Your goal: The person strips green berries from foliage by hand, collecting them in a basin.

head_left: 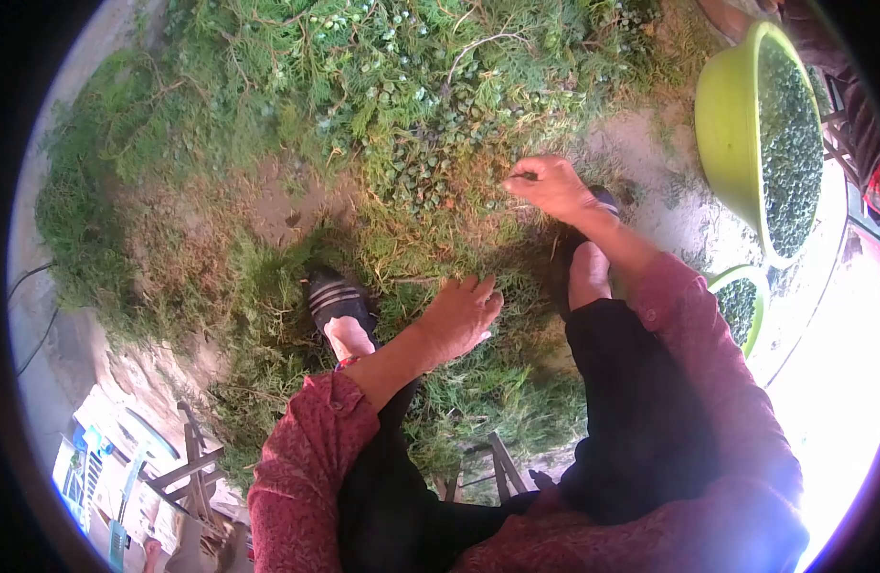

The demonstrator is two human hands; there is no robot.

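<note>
My left hand (461, 317) hangs loosely curled over cut conifer sprigs (430, 334) between my feet, fingers a little apart and nothing showing in them. Farther forward, my right hand (551, 188) has its thumb and forefinger pinched together; what they hold, if anything, I cannot make out. Beside that hand, small green cones (416, 177) lie in a loose heap among yellowish needle litter (473, 177). Beyond the heap spreads a thick pile of leafy conifer branches (296, 86) bearing pale green cones.
A large lime-green basin (728, 124) full of small green cones stands tilted in view at the right, with a smaller green bowl (762, 329) of them nearer me. Wooden stool legs (196, 468) show at lower left. Another person's dark clothing (841, 48) appears at upper right.
</note>
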